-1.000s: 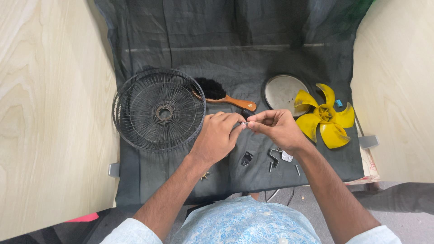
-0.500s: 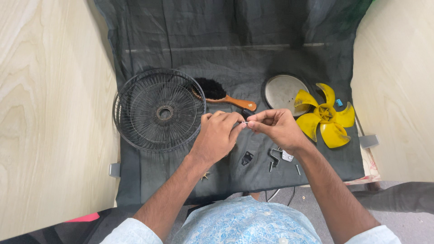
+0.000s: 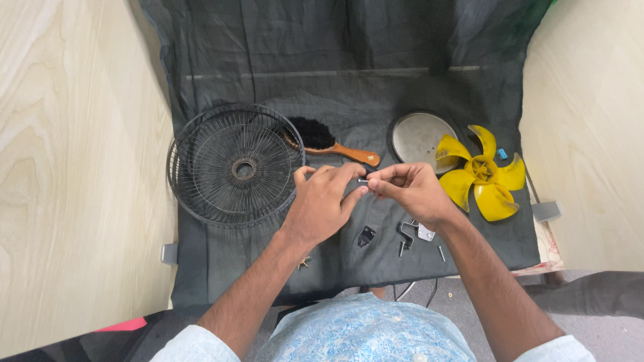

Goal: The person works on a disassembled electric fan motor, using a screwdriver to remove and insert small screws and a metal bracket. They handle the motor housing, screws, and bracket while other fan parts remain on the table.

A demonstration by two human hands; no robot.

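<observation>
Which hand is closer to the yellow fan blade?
Right. The right hand sits just left of the yellow fan blade, not touching it. The left hand is farther left, near the wire guard.

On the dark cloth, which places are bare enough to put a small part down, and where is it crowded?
The dark cloth is bare along its far side, beyond the wire fan guard, brush and round metal plate. The near left corner, below the guard, is almost bare. It is crowded near the right hand: small metal parts lie there, and the yellow fan blade is beside them.
</observation>
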